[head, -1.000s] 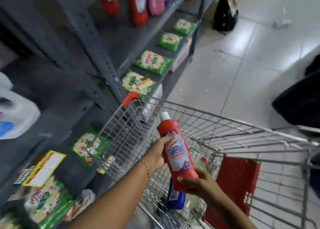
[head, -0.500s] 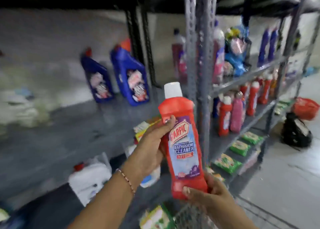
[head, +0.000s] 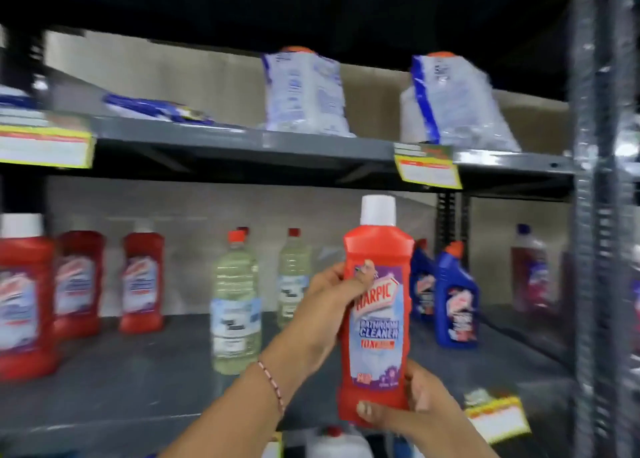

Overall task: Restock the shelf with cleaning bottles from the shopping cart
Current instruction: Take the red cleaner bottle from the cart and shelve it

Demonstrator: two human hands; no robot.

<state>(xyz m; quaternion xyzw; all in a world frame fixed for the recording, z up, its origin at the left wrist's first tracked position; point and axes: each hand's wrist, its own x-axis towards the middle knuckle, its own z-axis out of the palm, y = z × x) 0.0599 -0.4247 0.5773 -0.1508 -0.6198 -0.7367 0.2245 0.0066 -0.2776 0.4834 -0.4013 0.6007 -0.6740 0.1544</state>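
I hold a red bathroom cleaner bottle [head: 377,322] with a white cap upright in front of the grey shelf [head: 138,381]. My left hand [head: 329,305] grips its side, thumb across the label. My right hand [head: 412,405] cups its base from below. On the shelf behind stand three matching red bottles [head: 24,301] at the left, two clear bottles with red caps [head: 237,305] in the middle, and blue bottles [head: 453,298] at the right. The shopping cart is out of view.
An upper shelf [head: 242,138] carries white and blue bags [head: 304,93] and price tags [head: 427,166]. A grey upright post [head: 602,215] stands at the right. A white jug [head: 339,443] sits below the shelf edge. Bare shelf surface lies between the red and clear bottles.
The view has swung up and left from the cart to the shelf. Both hands have lifted the red bottle to shelf height, keeping the same grip.
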